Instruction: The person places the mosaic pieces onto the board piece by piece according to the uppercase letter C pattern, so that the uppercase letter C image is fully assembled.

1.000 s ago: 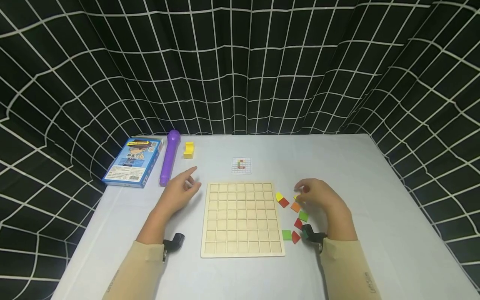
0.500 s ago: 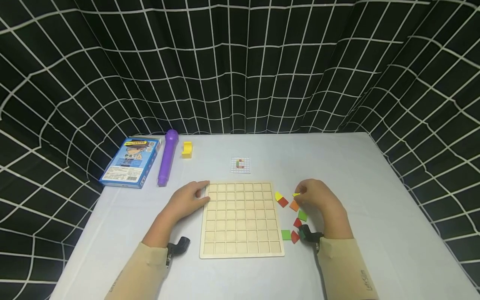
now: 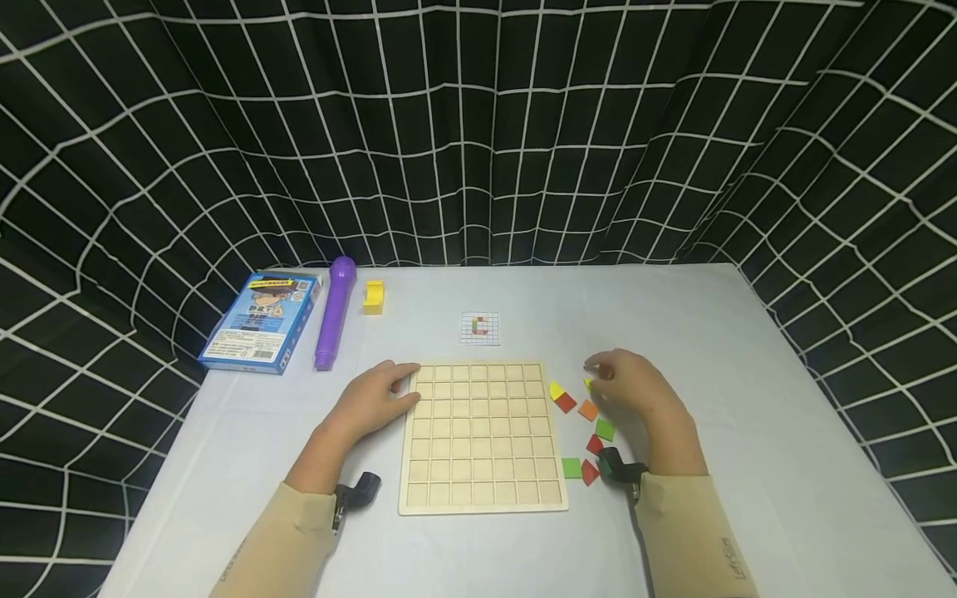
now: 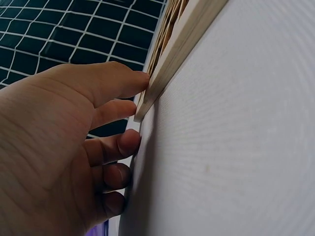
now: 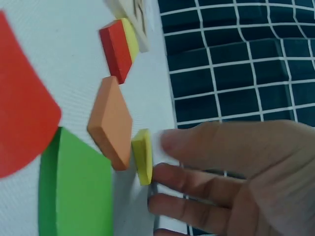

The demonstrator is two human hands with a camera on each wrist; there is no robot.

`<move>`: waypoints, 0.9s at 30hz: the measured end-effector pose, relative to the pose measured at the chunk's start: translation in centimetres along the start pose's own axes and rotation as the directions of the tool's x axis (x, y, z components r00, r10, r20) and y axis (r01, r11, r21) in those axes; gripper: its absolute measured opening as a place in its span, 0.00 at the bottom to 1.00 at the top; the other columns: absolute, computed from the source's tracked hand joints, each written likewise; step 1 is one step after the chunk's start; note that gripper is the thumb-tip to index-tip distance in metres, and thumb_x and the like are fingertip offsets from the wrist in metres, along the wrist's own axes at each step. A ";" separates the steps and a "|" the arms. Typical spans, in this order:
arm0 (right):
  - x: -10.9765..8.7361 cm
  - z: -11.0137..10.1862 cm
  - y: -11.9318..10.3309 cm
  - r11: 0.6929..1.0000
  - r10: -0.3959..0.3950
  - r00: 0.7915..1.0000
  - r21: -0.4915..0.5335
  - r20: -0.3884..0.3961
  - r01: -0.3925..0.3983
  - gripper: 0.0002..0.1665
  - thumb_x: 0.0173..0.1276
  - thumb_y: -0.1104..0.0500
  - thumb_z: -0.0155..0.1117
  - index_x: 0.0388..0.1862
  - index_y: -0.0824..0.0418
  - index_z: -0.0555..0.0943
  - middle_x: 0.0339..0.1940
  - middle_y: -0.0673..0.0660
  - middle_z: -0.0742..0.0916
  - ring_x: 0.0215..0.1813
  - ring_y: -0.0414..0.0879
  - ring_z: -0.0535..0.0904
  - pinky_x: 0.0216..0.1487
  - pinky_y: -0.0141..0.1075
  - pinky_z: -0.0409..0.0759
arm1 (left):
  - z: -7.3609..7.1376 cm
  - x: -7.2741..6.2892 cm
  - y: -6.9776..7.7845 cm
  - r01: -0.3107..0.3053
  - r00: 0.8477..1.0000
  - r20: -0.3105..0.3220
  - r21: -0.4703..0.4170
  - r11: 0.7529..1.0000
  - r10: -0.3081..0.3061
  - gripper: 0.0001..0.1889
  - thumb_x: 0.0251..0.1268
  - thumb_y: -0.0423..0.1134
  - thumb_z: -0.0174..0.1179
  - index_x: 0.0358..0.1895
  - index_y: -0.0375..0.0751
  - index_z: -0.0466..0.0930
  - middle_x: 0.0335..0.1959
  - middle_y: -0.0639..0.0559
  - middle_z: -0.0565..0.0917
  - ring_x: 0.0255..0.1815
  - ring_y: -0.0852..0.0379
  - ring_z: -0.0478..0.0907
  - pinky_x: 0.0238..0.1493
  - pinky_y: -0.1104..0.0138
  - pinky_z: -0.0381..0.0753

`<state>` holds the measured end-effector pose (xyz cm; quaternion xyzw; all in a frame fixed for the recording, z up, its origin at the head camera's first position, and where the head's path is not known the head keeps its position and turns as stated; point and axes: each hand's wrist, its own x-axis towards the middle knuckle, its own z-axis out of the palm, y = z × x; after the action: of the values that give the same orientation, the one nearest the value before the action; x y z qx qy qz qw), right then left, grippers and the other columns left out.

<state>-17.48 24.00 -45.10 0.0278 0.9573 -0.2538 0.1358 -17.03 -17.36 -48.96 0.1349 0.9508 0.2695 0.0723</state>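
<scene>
A pale wooden grid board (image 3: 482,438) lies in the middle of the table in the head view. My left hand (image 3: 371,400) rests at its upper left corner; in the left wrist view, thumb and forefinger touch the board's edge (image 4: 170,59) and the other fingers bend loosely. My right hand (image 3: 631,384) is over the right side, beside a small yellow piece (image 5: 142,156). In the right wrist view the thumb stands off that piece, while a fingertip is at its lower end. Close by lie an orange square tile (image 3: 588,410) and a green square tile (image 3: 605,429).
More tiles lie right of the board: a red one (image 3: 566,402), a yellow one (image 3: 557,390), another green one (image 3: 571,468). Behind the board is a small pattern card (image 3: 480,328). At left are a blue box (image 3: 262,322), a purple tube (image 3: 336,314) and a yellow block (image 3: 374,297).
My left hand has moved right and down onto the board's corner. The right hand's fingers closed in on the yellow piece, then spread and lifted slightly away.
</scene>
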 end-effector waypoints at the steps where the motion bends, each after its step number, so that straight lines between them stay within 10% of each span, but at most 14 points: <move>1: 0.0 0.0 0.0 1.000 0.006 1.000 0.006 0.016 -0.006 0.24 0.65 0.62 0.66 0.61 0.62 0.84 0.54 0.65 0.84 0.56 0.61 0.78 0.59 0.60 0.75 | 0.0 0.0 0.0 -0.004 1.000 -0.002 0.001 1.000 0.004 0.30 0.67 0.51 0.67 0.71 0.47 0.77 0.35 0.56 0.74 0.36 0.57 0.70 0.40 0.59 0.71; 18: -0.1 -0.1 -0.7 0.999 -0.005 1.000 -0.040 -0.006 0.004 0.21 0.66 0.58 0.68 0.58 0.62 0.84 0.53 0.63 0.85 0.54 0.60 0.78 0.58 0.59 0.77 | 0.4 0.2 0.1 -0.030 0.999 0.038 0.062 0.998 0.028 0.30 0.73 0.50 0.61 0.75 0.46 0.72 0.36 0.53 0.71 0.30 0.56 0.66 0.34 0.62 0.69; 27: -1.7 0.1 -4.7 0.983 -0.173 0.977 0.036 -0.125 0.179 0.22 0.68 0.53 0.71 0.59 0.58 0.84 0.46 0.56 0.85 0.46 0.54 0.79 0.44 0.48 0.78 | 0.5 0.1 0.4 -0.025 0.999 0.025 0.091 0.996 0.023 0.30 0.74 0.50 0.60 0.76 0.48 0.71 0.33 0.52 0.69 0.29 0.56 0.63 0.31 0.62 0.66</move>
<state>-16.43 19.91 -42.46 -0.0387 0.9562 -0.2852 0.0538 -16.91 -16.77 -49.22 0.1526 0.9594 0.2251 0.0742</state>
